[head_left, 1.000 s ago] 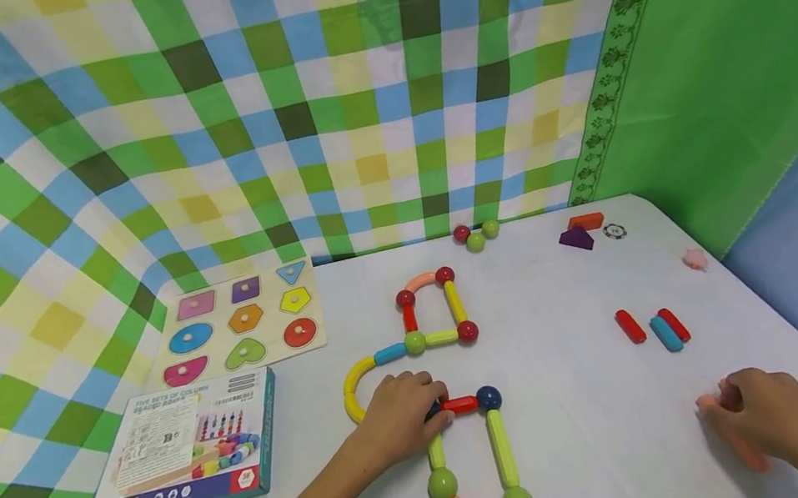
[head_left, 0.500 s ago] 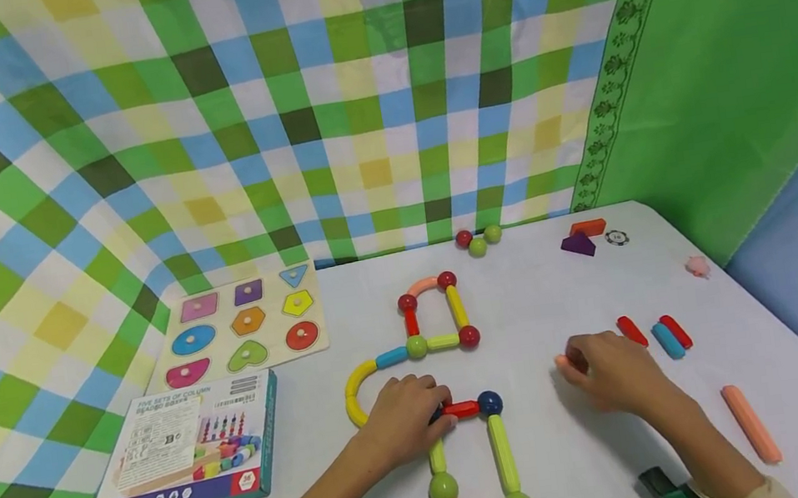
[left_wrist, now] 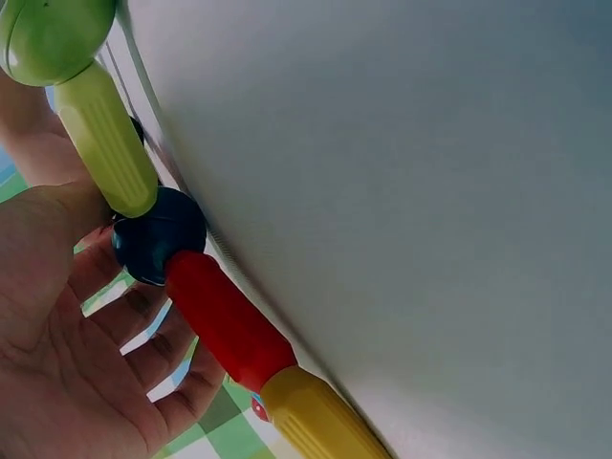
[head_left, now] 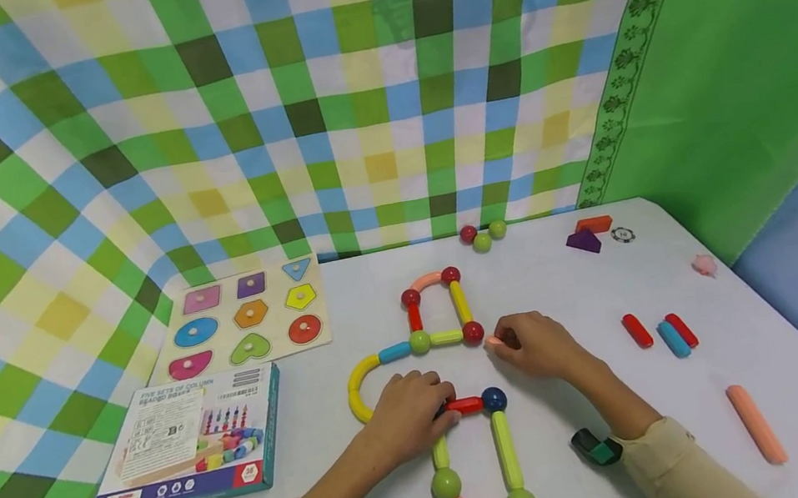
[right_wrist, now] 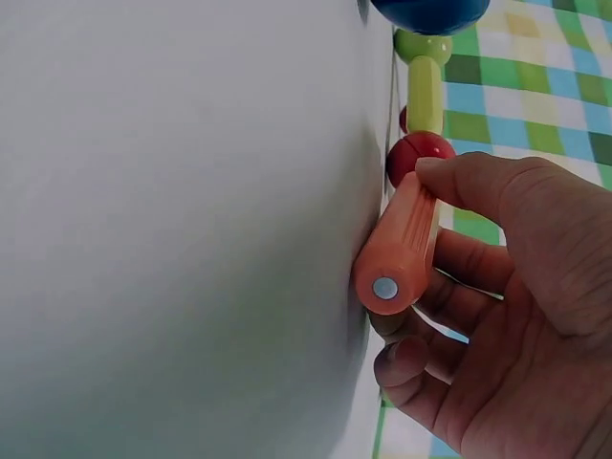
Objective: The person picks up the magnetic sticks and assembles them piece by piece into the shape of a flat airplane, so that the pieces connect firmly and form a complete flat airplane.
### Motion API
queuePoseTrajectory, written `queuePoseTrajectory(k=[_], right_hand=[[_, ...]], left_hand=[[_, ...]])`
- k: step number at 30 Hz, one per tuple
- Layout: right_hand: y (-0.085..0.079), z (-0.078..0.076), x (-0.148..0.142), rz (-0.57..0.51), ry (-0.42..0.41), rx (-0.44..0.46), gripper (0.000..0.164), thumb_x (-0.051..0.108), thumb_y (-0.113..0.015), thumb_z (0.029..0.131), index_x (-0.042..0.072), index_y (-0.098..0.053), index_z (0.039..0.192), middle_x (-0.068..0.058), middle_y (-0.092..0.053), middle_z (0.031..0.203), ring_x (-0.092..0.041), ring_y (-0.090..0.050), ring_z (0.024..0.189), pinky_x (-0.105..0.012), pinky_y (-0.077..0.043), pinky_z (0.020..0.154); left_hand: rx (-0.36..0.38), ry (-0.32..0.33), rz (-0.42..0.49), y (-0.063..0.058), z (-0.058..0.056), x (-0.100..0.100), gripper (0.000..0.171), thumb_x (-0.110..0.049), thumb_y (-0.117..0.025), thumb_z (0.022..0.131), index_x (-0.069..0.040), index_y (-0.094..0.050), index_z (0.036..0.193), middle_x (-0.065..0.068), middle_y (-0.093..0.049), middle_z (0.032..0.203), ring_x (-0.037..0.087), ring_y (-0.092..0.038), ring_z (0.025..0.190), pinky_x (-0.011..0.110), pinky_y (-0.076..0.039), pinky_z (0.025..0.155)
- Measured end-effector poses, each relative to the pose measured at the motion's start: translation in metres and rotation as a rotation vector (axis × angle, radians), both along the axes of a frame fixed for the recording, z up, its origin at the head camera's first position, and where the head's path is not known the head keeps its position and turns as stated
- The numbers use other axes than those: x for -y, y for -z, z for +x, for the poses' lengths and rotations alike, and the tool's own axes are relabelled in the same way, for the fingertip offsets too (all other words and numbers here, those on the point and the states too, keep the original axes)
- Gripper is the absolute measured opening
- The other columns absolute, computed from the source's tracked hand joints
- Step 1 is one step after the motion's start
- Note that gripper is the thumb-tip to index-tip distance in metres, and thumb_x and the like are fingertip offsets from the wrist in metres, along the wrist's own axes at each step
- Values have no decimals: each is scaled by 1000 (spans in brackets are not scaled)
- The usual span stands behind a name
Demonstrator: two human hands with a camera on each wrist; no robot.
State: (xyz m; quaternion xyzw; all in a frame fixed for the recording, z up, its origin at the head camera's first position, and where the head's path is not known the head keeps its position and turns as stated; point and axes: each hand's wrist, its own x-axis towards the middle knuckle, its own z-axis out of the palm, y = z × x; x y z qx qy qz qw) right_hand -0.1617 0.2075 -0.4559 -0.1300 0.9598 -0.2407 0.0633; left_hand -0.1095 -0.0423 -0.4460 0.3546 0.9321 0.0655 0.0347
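Observation:
My left hand (head_left: 412, 417) grips a dark blue ball (left_wrist: 158, 239) at a corner of the magnetic stick-and-ball figure. A red stick (head_left: 465, 405) joins that ball to a second dark blue ball (head_left: 494, 399). My right hand (head_left: 539, 346) pinches a salmon-pink magnetic stick (right_wrist: 402, 249) between thumb and fingers, its round metal end facing the wrist camera. The stick's far end is at the red ball (head_left: 473, 332) of the upper loop; whether they touch I cannot tell. A yellow curve (head_left: 358, 385) and a blue stick (head_left: 395, 352) lead to the green ball (head_left: 420, 342).
At left lie a shape puzzle board (head_left: 318, 327) and a toy box (head_left: 190, 441). Loose balls (head_left: 482, 242) sit at the back. On the right are short red and blue sticks (head_left: 673, 338), another salmon stick (head_left: 757, 424), purple and orange blocks (head_left: 583, 241) and a chip (head_left: 622, 235).
My right hand has carried the salmon stick from the table's right side leftward to the upper loop's red ball. Another salmon stick stays on the right. My left hand holds its place.

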Motion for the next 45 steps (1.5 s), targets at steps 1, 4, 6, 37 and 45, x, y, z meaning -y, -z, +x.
queuePoseTrajectory(k=[1, 4, 6, 37, 45], right_hand=[[0, -1, 1, -5, -1, 1, 20, 32, -68, 87, 13, -66, 96, 7, -57, 75, -13, -51, 70, -29, -46, 66], [-1, -2, 3, -15, -2, 8, 19, 31, -68, 88, 13, -67, 95, 6, -57, 75, -13, -51, 70, -30, -46, 65], [0, -3, 4, -19, 6, 18, 19, 31, -68, 88, 14, -67, 95, 6, -57, 74, -14, -51, 70, -29, -47, 66], [-3, 15, -2, 13, 14, 9, 20, 29, -74, 82, 16, -67, 95, 8, -56, 74, -13, -51, 69, -28, -46, 64], [-26, 46, -64, 44, 140, -57, 31, 35, -71, 84, 12, -65, 104, 1, -60, 80, -16, -53, 70, -30, -44, 55]], left_hand=[[-2, 2, -1, 0, 0, 0, 29, -44, -67, 86, -23, -68, 106, -7, -58, 89, 11, -48, 77, 29, -43, 73], [-2, 11, -3, -1, 1, -2, 29, -44, -67, 86, -23, -68, 106, -7, -59, 89, 11, -48, 77, 29, -43, 72], [-1, 15, -4, -2, 1, -3, 29, -44, -67, 86, -23, -68, 106, -7, -59, 89, 11, -48, 77, 28, -43, 72], [1, 0, -15, -2, 2, -2, 31, -45, -67, 85, -23, -68, 108, -7, -58, 90, 11, -48, 79, 29, -43, 74], [39, 0, -20, -3, 3, -1, 32, -46, -67, 85, -24, -67, 109, -7, -58, 92, 11, -48, 81, 30, -44, 75]])
